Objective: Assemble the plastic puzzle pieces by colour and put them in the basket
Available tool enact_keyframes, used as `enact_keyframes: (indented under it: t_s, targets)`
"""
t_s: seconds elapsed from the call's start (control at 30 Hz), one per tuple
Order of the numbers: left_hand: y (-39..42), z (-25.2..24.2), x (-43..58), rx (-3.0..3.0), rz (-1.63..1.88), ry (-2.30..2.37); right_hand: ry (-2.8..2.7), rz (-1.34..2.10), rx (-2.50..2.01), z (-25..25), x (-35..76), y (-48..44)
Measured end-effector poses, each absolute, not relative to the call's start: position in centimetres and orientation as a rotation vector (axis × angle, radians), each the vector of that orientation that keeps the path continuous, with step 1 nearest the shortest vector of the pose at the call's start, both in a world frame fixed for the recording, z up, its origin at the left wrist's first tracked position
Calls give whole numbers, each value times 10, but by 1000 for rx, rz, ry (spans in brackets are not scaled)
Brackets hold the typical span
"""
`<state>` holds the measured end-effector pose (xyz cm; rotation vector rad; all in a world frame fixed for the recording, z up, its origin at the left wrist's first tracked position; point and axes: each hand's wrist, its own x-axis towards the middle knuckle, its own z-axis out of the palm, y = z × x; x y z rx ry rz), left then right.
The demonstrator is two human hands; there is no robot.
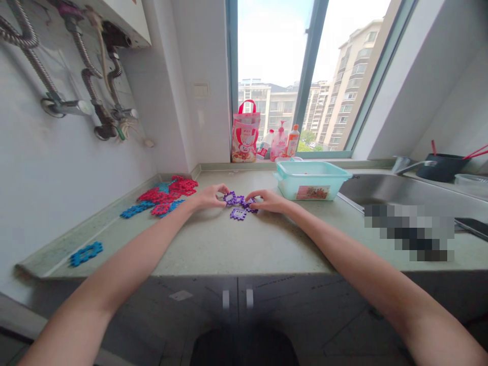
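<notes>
Both my arms reach forward over a pale green countertop (236,244). My left hand (209,196) pinches the left end of a cluster of joined purple interlocking pieces (235,199). My right hand (267,200) pinches the right end of the same cluster, fingers curled on it. One loose purple piece (238,214) lies flat on the counter just in front of the cluster, between my hands.
A pile of red pieces (171,190) and blue pieces (137,208) lies left of my hands; one blue piece (86,253) sits near the left edge. A mint plastic tub (310,179) stands right, then a steel sink (389,190). A bag (246,133) and bottles (280,143) line the windowsill.
</notes>
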<state>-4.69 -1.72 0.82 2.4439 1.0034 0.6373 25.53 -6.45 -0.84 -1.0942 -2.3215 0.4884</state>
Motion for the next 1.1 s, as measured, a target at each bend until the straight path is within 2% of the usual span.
enact_keyframes:
  t_s: [0.3,0.57,0.8,1.1]
  targets:
    - [-15,5,-59,2509,630,1070,-2249,604,-1081,-9,266,-57]
    - [-18,10,-47,2466,942,1128,-2214,661,-1115,7,277,-58]
    - [-15,-2,-24,2517,688,972,-2389,560,-1214,17,266,-76]
    - [-10,-10,-29,2452,714,935,-2453,462,-1278,15,260,-78]
